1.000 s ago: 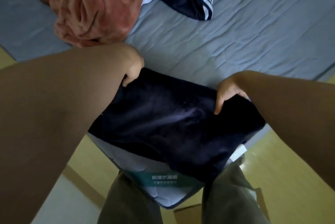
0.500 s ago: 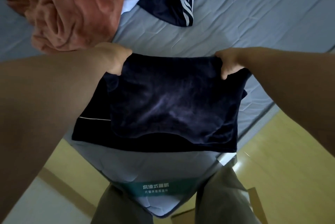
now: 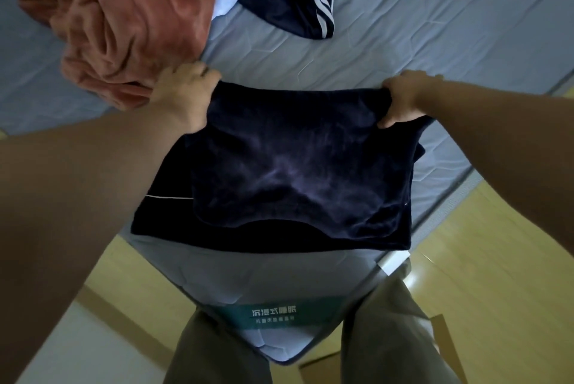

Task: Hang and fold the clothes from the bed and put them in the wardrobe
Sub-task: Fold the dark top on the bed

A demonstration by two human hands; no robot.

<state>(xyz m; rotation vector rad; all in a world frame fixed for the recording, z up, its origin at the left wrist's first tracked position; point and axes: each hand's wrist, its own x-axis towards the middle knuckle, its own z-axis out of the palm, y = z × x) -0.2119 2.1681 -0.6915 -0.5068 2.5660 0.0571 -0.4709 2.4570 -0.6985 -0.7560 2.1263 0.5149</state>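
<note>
Grey quilting covers the bed (image 3: 435, 42), and at its near corner lies the dark navy garment (image 3: 295, 172), half folded, its long axis running left to right. The left hand (image 3: 186, 95) and right hand (image 3: 400, 101) each grip a far corner of the upper layer, fingers curled over the fabric, so the cloth lies nearward of both grips. Neither hand looks nearer, so I'd judge the fold wants laying down evenly along that far edge.
</note>
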